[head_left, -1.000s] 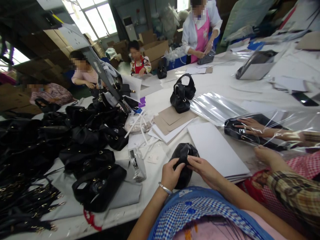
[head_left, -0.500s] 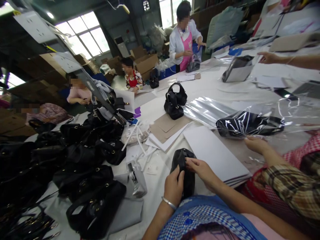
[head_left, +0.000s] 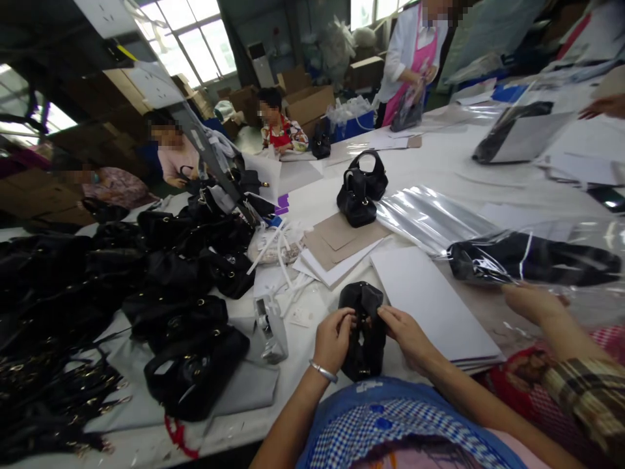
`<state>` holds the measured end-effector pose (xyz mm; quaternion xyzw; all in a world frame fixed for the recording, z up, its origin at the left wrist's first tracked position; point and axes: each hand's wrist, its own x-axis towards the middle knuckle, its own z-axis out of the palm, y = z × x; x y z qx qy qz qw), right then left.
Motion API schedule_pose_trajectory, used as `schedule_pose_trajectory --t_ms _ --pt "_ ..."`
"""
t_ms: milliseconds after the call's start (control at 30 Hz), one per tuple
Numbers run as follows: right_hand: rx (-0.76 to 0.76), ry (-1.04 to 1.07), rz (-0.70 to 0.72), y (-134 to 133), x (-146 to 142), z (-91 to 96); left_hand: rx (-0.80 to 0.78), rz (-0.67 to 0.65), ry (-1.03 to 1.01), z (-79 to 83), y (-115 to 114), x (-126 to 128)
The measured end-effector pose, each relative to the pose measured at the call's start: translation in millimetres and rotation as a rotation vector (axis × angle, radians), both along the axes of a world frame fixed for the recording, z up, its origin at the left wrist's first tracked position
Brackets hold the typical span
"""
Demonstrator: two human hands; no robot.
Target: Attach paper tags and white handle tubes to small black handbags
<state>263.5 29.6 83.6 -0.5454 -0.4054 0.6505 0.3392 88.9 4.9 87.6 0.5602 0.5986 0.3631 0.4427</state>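
Beyond the held bag [head_left: 374, 342] and white table [head_left: 424, 163] stand cardboard boxes [head_left: 310, 104].

The table [head_left: 442, 164] has a white top, and it's well covered. Just left of the left hand [head_left: 334, 340] sits a silver-grey gadget [head_left: 270, 331]; farther left lies a heap of black bags [head_left: 151, 273], with dark straps [head_left: 58, 391] nearer the edge. Just beyond the right hand [head_left: 409, 333] there's a stack of white sheets [head_left: 434, 301]. Ahead of both hands lie brown cards [head_left: 326, 242], overlapping white paper [head_left: 317, 272], and clear plastic sleeves [head_left: 430, 216].
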Motion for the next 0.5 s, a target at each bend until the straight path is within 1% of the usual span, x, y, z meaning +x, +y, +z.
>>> schedule_pose_trajectory --t_ms 33,67,100,133,200,267,300,367,433,500 --pt "-0.043 0.065 -0.029 2.7 0.3 2.4 0.054 0.005 0.041 -1.4 7.1 -3.3" --pt "-0.061 0.112 -0.037 6.7 0.8 5.3 0.128 -0.019 0.097 -2.5 15.3 -6.0" --pt "-0.057 0.136 -0.016 11.9 1.6 8.3 0.209 -0.075 0.156 -3.5 24.2 -7.9" --pt "-0.037 0.138 0.034 17.8 2.6 11.1 0.287 -0.157 0.207 -4.5 33.5 -8.8" --pt "0.014 0.095 0.185 30.3 5.7 14.4 0.414 -0.334 0.289 -7.7 51.5 -7.9" --pt "0.031 0.038 0.311 40.8 10.4 12.8 0.487 -0.450 0.368 -13.4 66.0 -5.2" --pt "0.029 0.017 0.351 44.4 13.5 10.3 0.502 -0.482 0.407 -17.1 71.5 -4.0" --pt "0.026 -0.026 0.385 48.1 21.1 3.7 0.495 -0.537 0.483 -25.2 79.0 -3.2" --pt "0.058 -0.074 0.377 46.7 29.4 -1.9 0.466 -0.596 0.556 -32.1 84.0 -5.1" --pt "0.123 -0.131 0.358 40.5 35.8 -3.8 0.431 -0.638 0.622 -35.4 88.6 -8.7"
